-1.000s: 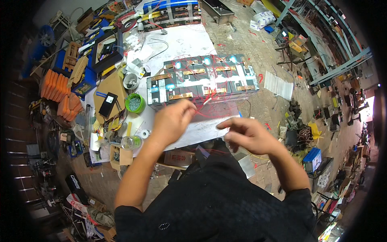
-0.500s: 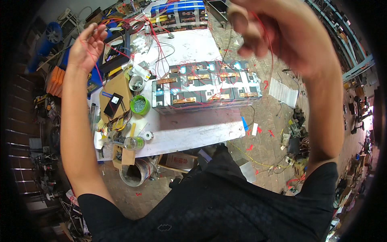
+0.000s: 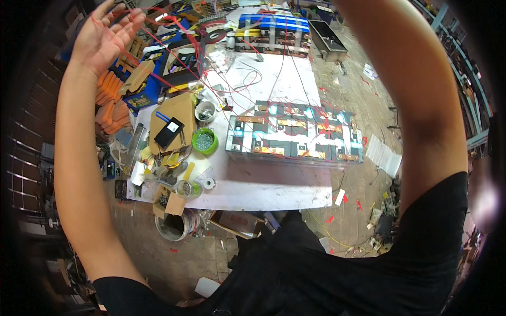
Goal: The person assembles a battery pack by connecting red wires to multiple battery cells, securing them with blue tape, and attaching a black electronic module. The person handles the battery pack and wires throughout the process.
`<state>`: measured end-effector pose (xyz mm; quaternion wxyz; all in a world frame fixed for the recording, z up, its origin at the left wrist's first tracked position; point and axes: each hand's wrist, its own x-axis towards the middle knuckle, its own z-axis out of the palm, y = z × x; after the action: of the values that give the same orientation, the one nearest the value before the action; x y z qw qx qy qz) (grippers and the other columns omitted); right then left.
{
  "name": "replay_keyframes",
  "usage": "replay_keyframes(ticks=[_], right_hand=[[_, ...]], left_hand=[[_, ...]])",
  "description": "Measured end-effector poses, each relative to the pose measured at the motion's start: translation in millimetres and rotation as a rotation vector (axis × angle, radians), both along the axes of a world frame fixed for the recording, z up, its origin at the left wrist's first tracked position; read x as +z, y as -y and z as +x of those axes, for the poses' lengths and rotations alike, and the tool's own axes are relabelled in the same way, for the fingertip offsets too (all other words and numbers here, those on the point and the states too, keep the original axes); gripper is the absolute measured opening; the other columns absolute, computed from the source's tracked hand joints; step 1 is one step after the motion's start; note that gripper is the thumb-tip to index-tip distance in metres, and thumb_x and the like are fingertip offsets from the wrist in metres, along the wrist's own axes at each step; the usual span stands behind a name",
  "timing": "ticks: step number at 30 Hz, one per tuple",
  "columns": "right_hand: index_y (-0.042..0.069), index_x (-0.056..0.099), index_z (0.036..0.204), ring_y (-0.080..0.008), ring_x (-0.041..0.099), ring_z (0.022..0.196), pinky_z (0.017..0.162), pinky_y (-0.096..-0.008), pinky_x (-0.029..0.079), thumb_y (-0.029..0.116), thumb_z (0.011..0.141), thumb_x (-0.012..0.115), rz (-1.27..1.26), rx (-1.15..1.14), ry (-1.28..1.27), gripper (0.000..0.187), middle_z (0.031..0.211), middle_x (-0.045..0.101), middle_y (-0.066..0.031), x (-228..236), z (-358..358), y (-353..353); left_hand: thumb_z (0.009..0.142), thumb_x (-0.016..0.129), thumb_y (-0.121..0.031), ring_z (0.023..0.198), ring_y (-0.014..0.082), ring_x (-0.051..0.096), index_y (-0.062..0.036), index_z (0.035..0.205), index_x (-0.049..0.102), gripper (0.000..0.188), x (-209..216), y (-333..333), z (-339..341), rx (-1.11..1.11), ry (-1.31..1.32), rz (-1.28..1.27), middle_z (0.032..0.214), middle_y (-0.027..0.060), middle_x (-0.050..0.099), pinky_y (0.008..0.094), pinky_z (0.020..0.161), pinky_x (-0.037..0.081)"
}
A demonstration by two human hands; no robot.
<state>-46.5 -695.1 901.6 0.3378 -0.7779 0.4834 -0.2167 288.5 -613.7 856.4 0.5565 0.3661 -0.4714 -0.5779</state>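
My left hand (image 3: 105, 39) is raised at the upper left, palm showing and fingers half curled. Thin red wire (image 3: 153, 37) crosses its fingers and palm, and the hand holds it. My right forearm (image 3: 421, 84) reaches up past the top edge, so the right hand is out of sight. On the white-topped table stands a battery pack (image 3: 295, 134) of dark cells joined by copper-coloured bars and bound with clear tape. Loose red wires lie over its top, and some rise from it toward the top of the view.
A second battery pack (image 3: 274, 23) with blue tops stands at the table's far end. Left of the near pack are a green tub of small metal parts (image 3: 205, 141), a black device (image 3: 169, 131) on cardboard and a tape roll (image 3: 210, 183). A bucket (image 3: 176, 226) stands below the front edge.
My right hand has gone up out of view. The left hand has moved up and left, still with red wire across it. The view has shifted, so the table sits lower and further right.
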Motion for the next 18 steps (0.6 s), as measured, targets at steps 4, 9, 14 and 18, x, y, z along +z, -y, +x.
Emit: replay_keyframes(ticks=[4, 9, 14, 18], right_hand=[[-0.009, 0.057, 0.137, -0.0321, 0.072, 0.105, 0.09, -0.0472, 0.06, 0.067, 0.104, 0.038, 0.039, 0.099, -0.005, 0.085, 0.12, 0.069, -0.0269, -34.0, 41.0, 48.1], [-0.001, 0.055, 0.144, -0.0368, 0.071, 0.113, 0.106, -0.0484, 0.052, 0.075, 0.1, 0.035, -0.068, 0.247, -0.217, 0.09, 0.127, 0.067, -0.0298, -69.1, 71.3, 29.6], [-0.002, 0.071, 0.118, -0.0166, 0.07, 0.066, 0.065, -0.03, 0.059, 0.035, 0.102, 0.065, -0.298, 0.309, 0.062, 0.041, 0.085, 0.073, -0.0126, -182.5, -6.9, -1.0], [-0.004, 0.07, 0.122, -0.0161, 0.072, 0.08, 0.074, -0.0325, 0.061, 0.038, 0.103, 0.065, 0.046, 0.236, 0.036, 0.046, 0.097, 0.075, -0.0097, -242.3, -115.2, -77.2]], left_hand=[[0.095, 0.076, -0.035, 0.127, 0.0382, 0.059, 0.0044, 0.146, 0.041, 0.073, -65.1, 30.3, 35.0, 0.438, 0.185, 0.139, 0.144, 0.0274, 0.047, 0.0453, 0.104, 0.058], [0.1, 0.067, -0.042, 0.102, 0.0202, 0.07, -0.0028, 0.152, 0.045, 0.068, -195.2, 12.3, 217.2, 0.707, 1.01, 0.226, 0.145, 0.0208, 0.055, 0.0337, 0.077, 0.061], [0.103, 0.063, -0.04, 0.058, 0.0161, 0.066, -0.0054, 0.107, 0.062, 0.034, -317.7, -72.3, 254.0, 0.607, 0.432, 0.834, 0.089, 0.0107, 0.071, 0.0296, 0.047, 0.058], [0.099, 0.07, -0.03, 0.09, 0.0183, 0.073, -0.0069, 0.109, 0.066, 0.025, -384.8, -75.9, 301.5, 0.513, 0.51, 0.755, 0.099, 0.0062, 0.074, 0.0312, 0.077, 0.062]])
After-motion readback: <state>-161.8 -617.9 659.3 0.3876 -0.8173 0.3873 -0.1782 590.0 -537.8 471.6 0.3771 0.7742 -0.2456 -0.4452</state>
